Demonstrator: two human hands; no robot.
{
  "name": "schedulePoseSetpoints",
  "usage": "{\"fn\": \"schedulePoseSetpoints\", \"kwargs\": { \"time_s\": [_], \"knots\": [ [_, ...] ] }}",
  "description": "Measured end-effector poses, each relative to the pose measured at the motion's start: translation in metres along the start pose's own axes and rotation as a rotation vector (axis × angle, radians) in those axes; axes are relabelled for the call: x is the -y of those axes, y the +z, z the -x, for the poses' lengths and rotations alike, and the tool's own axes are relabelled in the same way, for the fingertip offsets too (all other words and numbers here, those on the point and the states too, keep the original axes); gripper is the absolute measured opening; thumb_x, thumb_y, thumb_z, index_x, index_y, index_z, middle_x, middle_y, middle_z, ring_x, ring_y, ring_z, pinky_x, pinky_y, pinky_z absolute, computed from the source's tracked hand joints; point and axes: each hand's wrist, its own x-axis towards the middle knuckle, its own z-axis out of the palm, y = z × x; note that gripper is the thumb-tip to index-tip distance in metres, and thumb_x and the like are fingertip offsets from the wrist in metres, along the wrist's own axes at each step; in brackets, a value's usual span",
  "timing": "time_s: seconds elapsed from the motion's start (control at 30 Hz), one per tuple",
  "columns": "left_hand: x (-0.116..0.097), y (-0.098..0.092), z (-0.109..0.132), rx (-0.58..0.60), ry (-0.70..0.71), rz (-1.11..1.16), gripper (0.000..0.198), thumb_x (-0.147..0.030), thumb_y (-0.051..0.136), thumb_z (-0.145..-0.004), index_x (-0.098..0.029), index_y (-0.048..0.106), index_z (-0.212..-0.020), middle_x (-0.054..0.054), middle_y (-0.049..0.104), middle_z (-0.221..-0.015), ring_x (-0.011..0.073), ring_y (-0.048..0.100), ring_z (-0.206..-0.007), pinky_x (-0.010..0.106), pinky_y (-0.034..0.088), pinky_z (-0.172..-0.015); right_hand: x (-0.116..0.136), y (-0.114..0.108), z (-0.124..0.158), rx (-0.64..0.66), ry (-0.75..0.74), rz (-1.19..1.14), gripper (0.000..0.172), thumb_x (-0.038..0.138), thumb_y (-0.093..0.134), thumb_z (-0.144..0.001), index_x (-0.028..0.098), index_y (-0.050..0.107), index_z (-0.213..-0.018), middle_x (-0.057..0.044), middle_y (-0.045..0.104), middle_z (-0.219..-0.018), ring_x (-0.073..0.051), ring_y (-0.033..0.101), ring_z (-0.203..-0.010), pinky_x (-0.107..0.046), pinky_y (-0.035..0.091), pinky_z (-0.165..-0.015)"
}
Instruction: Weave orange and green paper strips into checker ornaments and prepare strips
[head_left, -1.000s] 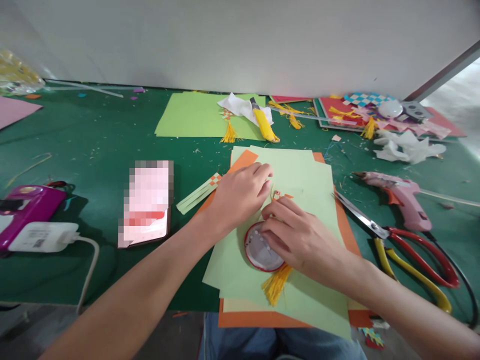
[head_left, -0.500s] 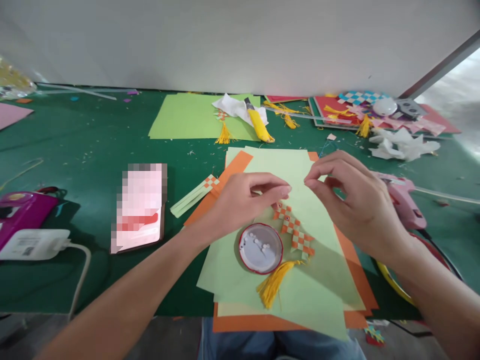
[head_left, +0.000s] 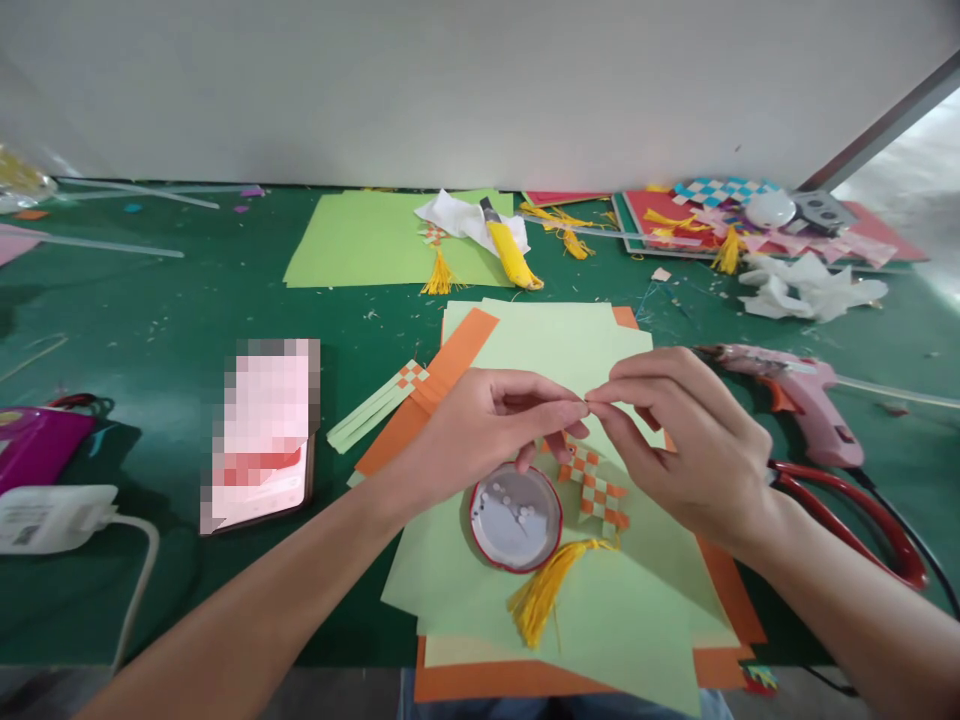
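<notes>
My left hand and my right hand meet at the fingertips, both pinched, above the pale green paper sheets. Whatever is between the fingers is too small to make out. Below them lies a woven orange-and-green paper piece, partly covered by my left fingers. A yellow tassel extends from its lower end. Beside it, a round red-rimmed lid holds several tiny white pieces and a few dark dots. Left of my left hand, a partly woven paper strip rests by folded orange paper.
A phone and a white charger lie left. To the right are a pink glue gun and red-handled scissors. A yellow cutter, green paper and crumpled tissue sit toward the back.
My hands have come together, the right moving left and down until the fingertips meet. The view has shifted slightly, showing more of the glue gun and scissors.
</notes>
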Motion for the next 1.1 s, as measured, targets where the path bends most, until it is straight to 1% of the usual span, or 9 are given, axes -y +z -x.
{"fn": "schedulePoseSetpoints", "kwargs": {
  "time_s": [0.1, 0.17, 0.27, 0.37, 0.47, 0.6, 0.7, 0.93, 1.1],
  "knots": [
    [-0.0007, 0.0013, -0.0008, -0.009, -0.025, 0.017, 0.016, -0.031, 0.062, -0.084, -0.017, 0.071, -0.083, 0.002, 0.069, -0.07, 0.0054, 0.049, -0.044, 0.018, 0.042, -0.04, -0.0015, -0.0004, -0.0004, 0.017, -0.018, -0.016, 0.016, 0.01, 0.056, -0.084, 0.022, 0.061, -0.092, -0.007, 0.063, -0.089, -0.02, 0.062, -0.082, -0.034, 0.051, -0.072],
    [-0.0015, 0.0026, -0.0009, -0.021, -0.02, 0.011, 0.015, -0.029, 0.062, -0.084, -0.017, 0.071, -0.082, 0.001, 0.067, -0.066, 0.0061, 0.051, -0.045, 0.017, 0.044, -0.042, -0.0029, -0.0006, 0.0003, 0.027, -0.026, -0.03, 0.016, 0.01, 0.057, -0.083, 0.021, 0.062, -0.094, -0.007, 0.063, -0.09, -0.02, 0.062, -0.082, -0.035, 0.052, -0.074],
    [-0.0019, 0.0042, -0.0005, -0.042, -0.009, -0.004, 0.015, -0.026, 0.06, -0.085, -0.017, 0.071, -0.081, 0.002, 0.068, -0.066, 0.0083, 0.057, -0.049, 0.018, 0.047, -0.044, -0.0042, -0.0012, 0.0016, 0.038, -0.029, -0.046, 0.019, 0.009, 0.057, -0.082, 0.021, 0.062, -0.096, -0.007, 0.063, -0.09, -0.019, 0.062, -0.079, -0.034, 0.052, -0.071],
    [-0.0007, 0.0047, -0.0004, -0.064, 0.008, -0.011, 0.014, -0.028, 0.061, -0.085, -0.019, 0.071, -0.082, 0.001, 0.069, -0.068, 0.0091, 0.059, -0.051, 0.018, 0.049, -0.045, -0.0032, -0.0019, 0.0012, 0.037, -0.03, -0.05, 0.019, 0.008, 0.057, -0.082, 0.021, 0.062, -0.093, -0.006, 0.063, -0.087, -0.017, 0.061, -0.075, -0.033, 0.052, -0.067],
    [0.0009, 0.0046, -0.0009, -0.068, 0.0, 0.002, 0.012, -0.029, 0.062, -0.084, -0.02, 0.071, -0.082, 0.0, 0.069, -0.066, 0.008, 0.057, -0.049, 0.017, 0.048, -0.044, -0.0008, -0.0022, 0.0002, 0.026, -0.019, -0.056, 0.017, 0.008, 0.057, -0.082, 0.021, 0.062, -0.09, -0.005, 0.064, -0.085, -0.017, 0.062, -0.073, -0.032, 0.052, -0.063],
    [0.0014, 0.005, -0.0013, -0.049, -0.022, 0.05, 0.011, -0.026, 0.063, -0.085, -0.02, 0.071, -0.081, -0.002, 0.067, -0.063, 0.0062, 0.055, -0.048, 0.014, 0.047, -0.043, 0.0008, -0.0023, -0.0005, 0.015, -0.007, -0.07, 0.014, 0.009, 0.058, -0.082, 0.02, 0.064, -0.088, -0.006, 0.064, -0.083, -0.017, 0.062, -0.072, -0.032, 0.052, -0.064],
    [0.0004, 0.0055, -0.0007, -0.065, -0.008, 0.056, 0.01, -0.025, 0.064, -0.084, -0.02, 0.072, -0.081, -0.002, 0.067, -0.064, 0.0053, 0.055, -0.048, 0.013, 0.047, -0.044, 0.0009, -0.0028, -0.0013, 0.005, 0.004, -0.077, 0.014, 0.009, 0.058, -0.082, 0.02, 0.064, -0.086, -0.006, 0.064, -0.082, -0.016, 0.062, -0.07, -0.031, 0.052, -0.064],
    [-0.0007, 0.0045, -0.0004, -0.053, 0.024, 0.033, 0.011, -0.024, 0.062, -0.085, -0.02, 0.072, -0.082, -0.002, 0.067, -0.067, 0.0064, 0.056, -0.052, 0.014, 0.05, -0.048, 0.0027, -0.0045, -0.0034, -0.015, 0.036, -0.121, 0.013, 0.01, 0.058, -0.083, 0.021, 0.063, -0.084, -0.005, 0.064, -0.08, -0.015, 0.061, -0.071, -0.03, 0.052, -0.064],
    [-0.0009, 0.0046, -0.0013, -0.057, 0.015, 0.037, 0.011, -0.024, 0.063, -0.084, -0.019, 0.071, -0.081, -0.001, 0.067, -0.066, 0.0067, 0.056, -0.05, 0.015, 0.049, -0.048, 0.0042, -0.005, -0.0041, -0.026, 0.046, -0.143, 0.013, 0.008, 0.059, -0.082, 0.019, 0.064, -0.085, -0.006, 0.064, -0.081, -0.014, 0.061, -0.072, -0.026, 0.05, -0.057]
  ]
}}
